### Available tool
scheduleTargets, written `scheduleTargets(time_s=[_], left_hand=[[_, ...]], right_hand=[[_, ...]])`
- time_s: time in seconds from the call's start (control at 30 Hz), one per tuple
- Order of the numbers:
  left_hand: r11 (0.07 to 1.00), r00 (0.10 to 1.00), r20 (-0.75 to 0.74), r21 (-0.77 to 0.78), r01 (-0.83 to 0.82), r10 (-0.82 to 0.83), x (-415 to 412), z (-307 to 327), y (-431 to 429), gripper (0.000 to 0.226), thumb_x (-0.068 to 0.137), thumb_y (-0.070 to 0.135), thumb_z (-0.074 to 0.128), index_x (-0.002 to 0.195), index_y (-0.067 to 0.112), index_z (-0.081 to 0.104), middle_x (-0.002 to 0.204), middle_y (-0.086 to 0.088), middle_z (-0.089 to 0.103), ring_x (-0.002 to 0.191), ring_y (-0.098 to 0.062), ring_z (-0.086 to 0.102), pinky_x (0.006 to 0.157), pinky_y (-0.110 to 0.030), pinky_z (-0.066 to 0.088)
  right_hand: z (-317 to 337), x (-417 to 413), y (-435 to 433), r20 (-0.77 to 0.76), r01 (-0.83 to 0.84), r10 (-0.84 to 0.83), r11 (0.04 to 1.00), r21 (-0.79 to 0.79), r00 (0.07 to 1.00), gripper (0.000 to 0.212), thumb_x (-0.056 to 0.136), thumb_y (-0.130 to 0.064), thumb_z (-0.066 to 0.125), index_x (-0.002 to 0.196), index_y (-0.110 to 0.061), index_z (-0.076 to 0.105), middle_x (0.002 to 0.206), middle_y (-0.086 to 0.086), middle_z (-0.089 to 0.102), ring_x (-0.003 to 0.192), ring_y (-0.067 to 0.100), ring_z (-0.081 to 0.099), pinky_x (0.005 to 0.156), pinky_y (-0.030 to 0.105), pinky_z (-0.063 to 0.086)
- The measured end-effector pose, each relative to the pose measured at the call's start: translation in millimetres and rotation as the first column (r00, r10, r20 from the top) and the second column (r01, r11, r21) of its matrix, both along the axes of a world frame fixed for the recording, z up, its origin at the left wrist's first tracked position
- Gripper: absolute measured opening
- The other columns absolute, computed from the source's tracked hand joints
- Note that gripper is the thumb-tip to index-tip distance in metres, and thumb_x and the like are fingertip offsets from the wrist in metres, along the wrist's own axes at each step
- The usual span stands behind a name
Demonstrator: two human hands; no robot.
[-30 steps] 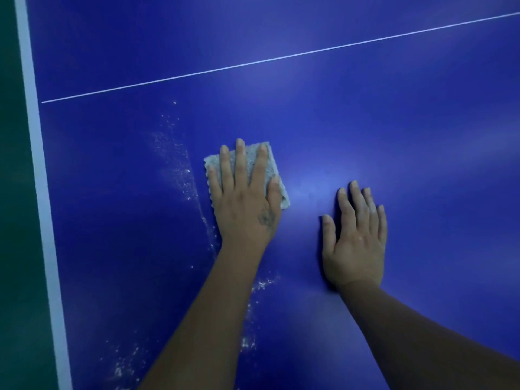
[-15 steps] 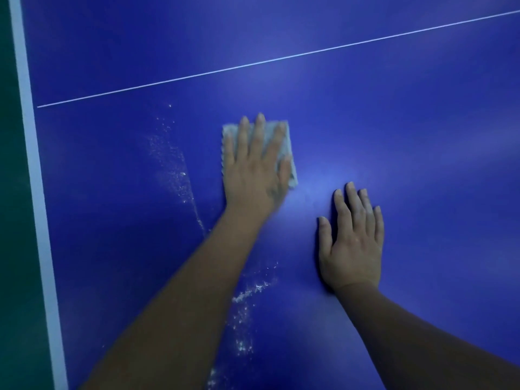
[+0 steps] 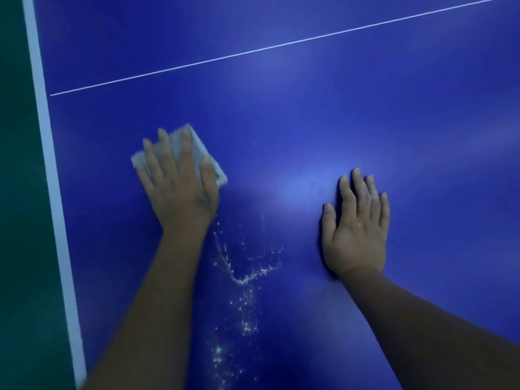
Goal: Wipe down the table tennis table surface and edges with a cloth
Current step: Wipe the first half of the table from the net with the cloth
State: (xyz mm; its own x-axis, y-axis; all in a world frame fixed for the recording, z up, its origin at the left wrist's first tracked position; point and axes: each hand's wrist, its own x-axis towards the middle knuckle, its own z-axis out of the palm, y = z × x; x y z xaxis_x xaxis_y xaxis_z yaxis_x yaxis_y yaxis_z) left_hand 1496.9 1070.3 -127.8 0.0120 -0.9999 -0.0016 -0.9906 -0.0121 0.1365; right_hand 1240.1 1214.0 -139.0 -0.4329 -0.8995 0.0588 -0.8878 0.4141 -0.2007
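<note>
Straight-fingered left hand (image 3: 180, 190) presses a pale folded cloth (image 3: 198, 146) on the blue tabletop (image 3: 365, 114) near its white edge stripe (image 3: 50, 164). Right hand (image 3: 356, 229) rests flat, fingers straight, well apart.

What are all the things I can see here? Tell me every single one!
table: one, blue, fills most of the view
wide stripe: one, white, runs along the table's left edge
thin line: one, white, crosses the far part of the table
cloth: one, pale grey-white, flat on the table under the left hand
specks: many, white, scattered on the table between the two arms
floor: green, beyond the table's left edge
left hand: one, fingers straight, presses on the cloth
right hand: one, rests flat on the bare table, right of the cloth
</note>
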Motion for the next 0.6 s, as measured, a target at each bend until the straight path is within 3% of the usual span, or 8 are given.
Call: scheduleTargets(time_s=[0.2, 0.43, 0.6], left_hand=[[0.994, 0.999, -0.027, 0.111, -0.022, 0.025, -10.1, 0.1, 152.0, 0.066, 0.113, 0.050, 0.028, 0.174, 0.026, 0.015, 0.181, -0.009, 0.004, 0.167, -0.035, -0.001, 0.132, -0.065, 0.007], [0.998, 0.999, -0.017, 0.043, -0.047, 0.047, -22.0, -2.5, 76.6, 0.063, 0.115, 0.050, 0.028, 0.173, 0.027, 0.017, 0.180, -0.013, 0.011, 0.167, -0.038, 0.006, 0.133, -0.063, 0.005], [0.991, 0.990, -0.062, 0.046, -0.122, 0.125, -37.7, -7.0, 41.5, 0.065, 0.114, 0.053, 0.023, 0.174, 0.029, 0.012, 0.181, -0.010, 0.006, 0.167, -0.036, 0.001, 0.132, -0.063, 0.002]], right_hand=[[1.2, -1.0, 0.2, 0.013, 0.007, -0.007, 1.000, -0.003, 1.000, 0.063, 0.112, -0.047, 0.033, 0.166, -0.014, 0.039, 0.179, 0.004, 0.024, 0.168, 0.024, 0.013, 0.135, 0.053, 0.009], [-1.3, -0.4, -0.3, 0.005, 0.011, -0.011, 1.000, -0.021, 1.000, 0.062, 0.112, -0.046, 0.035, 0.165, -0.014, 0.040, 0.178, 0.003, 0.025, 0.167, 0.024, 0.015, 0.135, 0.052, 0.010], [-3.9, -0.4, 0.3, -0.006, 0.012, -0.012, 1.000, -0.022, 1.000, 0.062, 0.112, -0.047, 0.035, 0.166, -0.016, 0.038, 0.179, 0.002, 0.024, 0.168, 0.022, 0.013, 0.136, 0.051, 0.009]])
